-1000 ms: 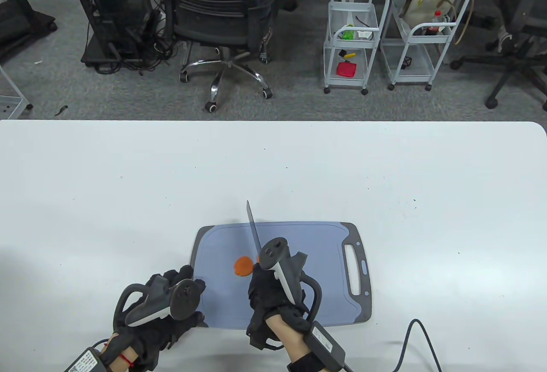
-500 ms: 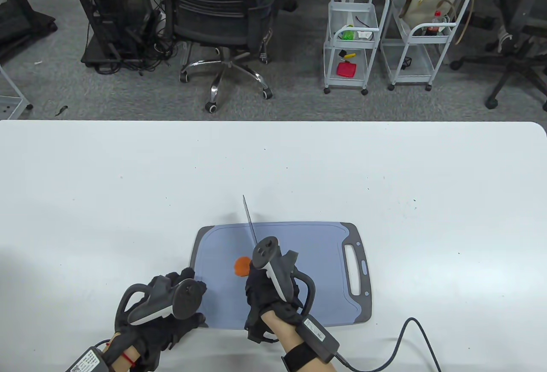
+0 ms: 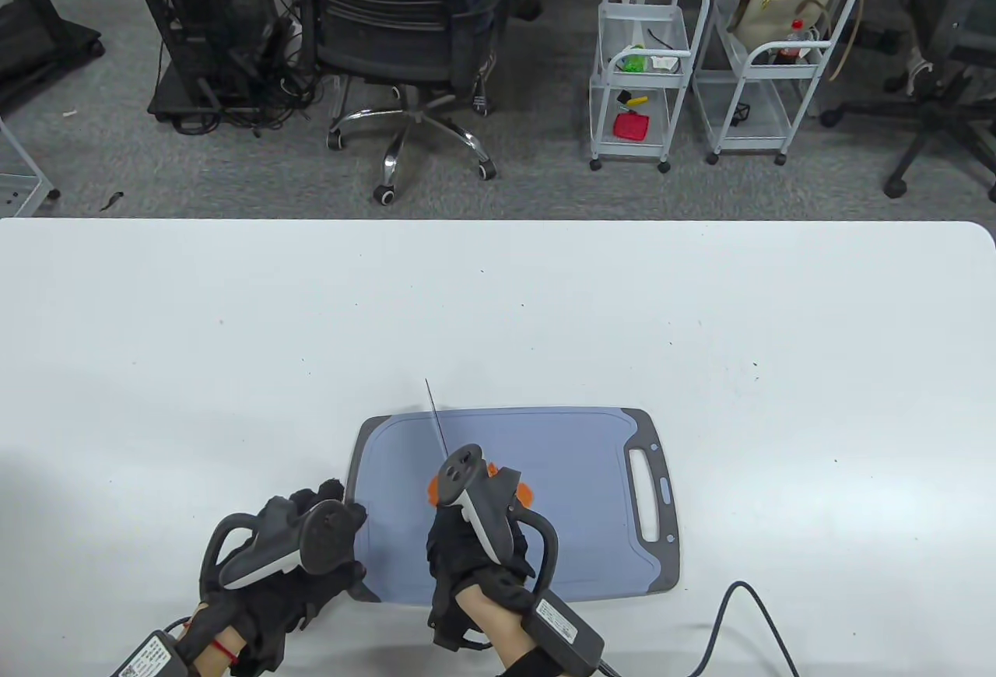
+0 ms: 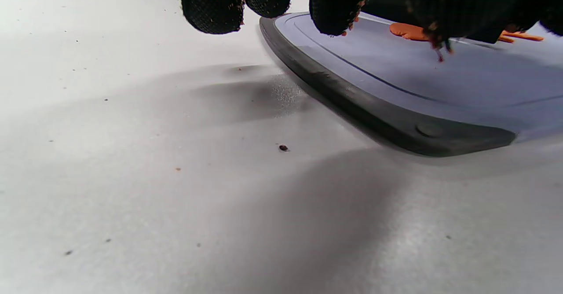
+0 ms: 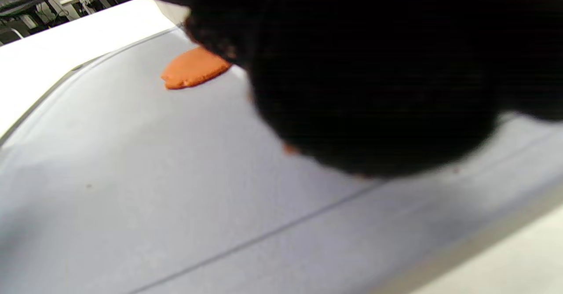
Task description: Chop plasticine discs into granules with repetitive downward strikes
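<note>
Bare table (image 3: pixel 700 303) beyond the cutting board (image 3: pixel 576 467), seemingly unobstructed.

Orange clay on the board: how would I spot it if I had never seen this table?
Find the white table, then the blue-grey cutting board at its near edge. On the board's left half, partly hidden under the right hand that holds the knife, lies the flat orange clay, the only brightly coloured thing on the board.

Overhead plus low wrist views — shared cutting board (image 3: pixel 576 475).
</note>
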`<state>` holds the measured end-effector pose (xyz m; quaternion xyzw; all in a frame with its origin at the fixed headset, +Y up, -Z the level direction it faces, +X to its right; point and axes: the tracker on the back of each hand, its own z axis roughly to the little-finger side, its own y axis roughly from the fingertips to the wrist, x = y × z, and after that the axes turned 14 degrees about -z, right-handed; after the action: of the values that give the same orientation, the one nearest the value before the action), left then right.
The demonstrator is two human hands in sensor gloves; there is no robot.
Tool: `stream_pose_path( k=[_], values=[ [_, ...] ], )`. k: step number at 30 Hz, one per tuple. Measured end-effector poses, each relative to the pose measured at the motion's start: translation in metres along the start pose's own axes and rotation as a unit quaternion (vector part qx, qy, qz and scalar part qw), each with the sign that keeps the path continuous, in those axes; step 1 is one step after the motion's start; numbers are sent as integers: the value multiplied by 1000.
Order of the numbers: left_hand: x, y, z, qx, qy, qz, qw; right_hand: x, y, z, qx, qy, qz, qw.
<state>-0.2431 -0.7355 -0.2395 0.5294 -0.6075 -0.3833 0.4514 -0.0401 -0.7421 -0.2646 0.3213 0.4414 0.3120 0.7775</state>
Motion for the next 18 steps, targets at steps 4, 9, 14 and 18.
stream_pose_path(
  k=[4, 9, 14, 18],
  values=[
    [1, -1, -1, 2, -1, -1, 1000, 4, -15, -13, -3, 6, 1, 1000],
    [-1, 2, -3, 7, -1, -6, 1000, 23, -10, -1, -9, 0, -78, 997],
    [-2, 2, -3, 4, -4, -8, 1000, 14, 3, 16, 3, 16, -46, 999],
    [-2, 2, -2, 3, -2, -5, 1000, 23, 13, 15, 25, -10, -2, 1000]
  ],
)
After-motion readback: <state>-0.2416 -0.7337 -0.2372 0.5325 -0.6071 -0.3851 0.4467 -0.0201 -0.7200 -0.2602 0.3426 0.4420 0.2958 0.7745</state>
